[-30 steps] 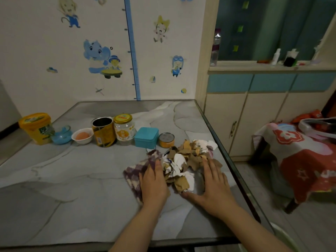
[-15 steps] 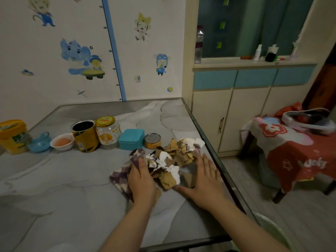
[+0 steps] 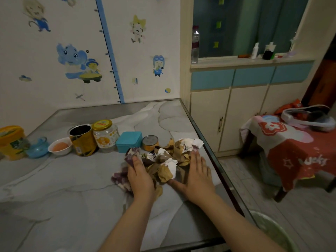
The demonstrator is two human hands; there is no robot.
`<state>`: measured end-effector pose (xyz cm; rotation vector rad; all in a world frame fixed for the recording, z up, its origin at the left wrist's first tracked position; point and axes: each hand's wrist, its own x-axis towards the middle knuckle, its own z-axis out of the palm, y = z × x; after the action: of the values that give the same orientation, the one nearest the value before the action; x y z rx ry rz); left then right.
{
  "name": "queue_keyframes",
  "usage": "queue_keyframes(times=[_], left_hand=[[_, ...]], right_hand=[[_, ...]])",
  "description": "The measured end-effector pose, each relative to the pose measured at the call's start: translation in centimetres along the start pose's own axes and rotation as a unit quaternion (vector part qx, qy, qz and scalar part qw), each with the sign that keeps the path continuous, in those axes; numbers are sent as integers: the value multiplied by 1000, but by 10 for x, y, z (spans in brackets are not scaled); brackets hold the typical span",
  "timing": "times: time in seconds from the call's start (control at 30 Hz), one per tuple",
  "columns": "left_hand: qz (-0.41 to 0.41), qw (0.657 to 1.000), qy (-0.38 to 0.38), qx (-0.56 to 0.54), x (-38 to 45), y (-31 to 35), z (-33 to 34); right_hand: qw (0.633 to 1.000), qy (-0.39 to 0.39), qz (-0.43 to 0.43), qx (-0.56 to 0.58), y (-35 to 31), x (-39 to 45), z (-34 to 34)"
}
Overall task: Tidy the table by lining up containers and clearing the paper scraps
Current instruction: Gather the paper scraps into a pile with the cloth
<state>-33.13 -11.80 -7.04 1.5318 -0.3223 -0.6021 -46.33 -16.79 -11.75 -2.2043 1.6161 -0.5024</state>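
We note left hand (image 3: 141, 176) flat on cloth (image 3: 120, 176), right hand (image 3: 198, 176) flat on tabletop (image 3: 72, 188); paper scraps (image 3: 169, 160) between, containers (image 3: 82, 140) at 10 o'clock.

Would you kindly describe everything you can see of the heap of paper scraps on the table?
The paper scraps form one loose, crumpled heap of brown and white torn pieces; one white piece bears dark print. It lies near the table's right edge, in front of the small tin. The left hand, pressing a purple-checked cloth, bounds its left side; the flat right hand touches its right side.
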Motion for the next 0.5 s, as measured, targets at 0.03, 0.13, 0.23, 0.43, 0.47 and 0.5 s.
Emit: queue_keyframes(times=[0.03, 0.13, 0.23, 0.43, 0.47, 0.5], left_hand=[[-10, 1000, 0, -4, -2, 3, -1], [-16, 1000, -12, -10, -10, 9, -1], [-13, 1000, -28, -4, -15, 9, -2], [-4, 997, -69, 46, -16, 3, 1], [-2, 996, -69, 47, -16, 2, 3], [-1, 997, -66, 46, -17, 0, 4]], right_hand=[[1000, 2, -4, 10, -1, -1, 0], [999, 4, -18, 35, -4, -4, 1], [997, 3, -32, 64, -2, -5, 2], [994, -1, -45, 99, 0, -2, 4], [994, -2, -48, 98, 0, -1, 4], [994, -4, -49, 96, 0, -1, 4]])
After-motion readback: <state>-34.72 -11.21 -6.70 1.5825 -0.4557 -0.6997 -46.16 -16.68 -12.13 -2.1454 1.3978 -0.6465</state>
